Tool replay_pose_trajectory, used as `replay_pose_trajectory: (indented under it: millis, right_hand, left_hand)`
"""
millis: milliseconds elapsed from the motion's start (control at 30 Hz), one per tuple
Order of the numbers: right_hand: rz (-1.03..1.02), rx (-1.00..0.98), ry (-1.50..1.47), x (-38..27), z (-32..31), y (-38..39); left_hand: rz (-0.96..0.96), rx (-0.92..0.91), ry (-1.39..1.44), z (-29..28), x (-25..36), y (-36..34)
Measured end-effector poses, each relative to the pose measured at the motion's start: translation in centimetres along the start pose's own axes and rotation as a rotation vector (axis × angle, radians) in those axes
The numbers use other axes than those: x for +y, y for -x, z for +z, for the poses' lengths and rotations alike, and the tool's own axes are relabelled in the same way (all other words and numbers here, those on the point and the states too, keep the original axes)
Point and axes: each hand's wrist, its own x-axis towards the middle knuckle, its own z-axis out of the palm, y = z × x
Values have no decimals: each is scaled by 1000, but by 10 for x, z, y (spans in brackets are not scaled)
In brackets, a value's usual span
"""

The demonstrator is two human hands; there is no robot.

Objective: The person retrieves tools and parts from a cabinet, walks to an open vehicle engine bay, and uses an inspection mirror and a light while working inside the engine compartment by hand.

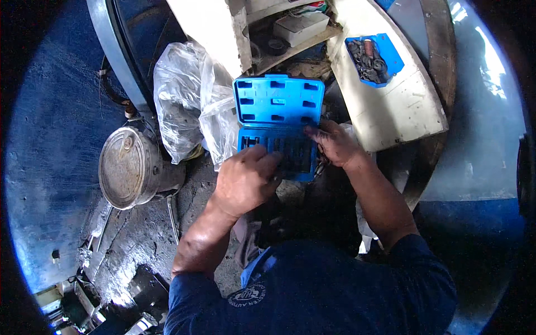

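Dark blue shirt fills the lower edge, forearms reaching forward from it to an open blue case. Its tray lies directly under the left hand, whose curled fingers cover the near left part; whether they pinch anything is hidden. Dark pieces sit just right of those fingertips, their long axes seeming to run away from the body, so the left hand is nearer. Right hand grasps the case's right edge, thumb uppermost; the raised lid stands beyond both hands' fingers.
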Motion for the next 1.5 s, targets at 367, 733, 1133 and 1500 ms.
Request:
replay_pose_trajectory:
  millis: [367,733,1133,1500]
  right_hand:
    - [222,48,-627,-32,4,12]
    - [91,57,-475,4,21,12]
    - [349,93,-504,-6,7,14]
    - [554,182,-794,-17,-15,24]
  left_hand:
    - [364,-162,-112,10,2,-9]
    - [83,-132,207,6,-11,-20]
    - [-456,429,698,-3,-31,-7]
    - [-881,328,1853,84,-45,63]
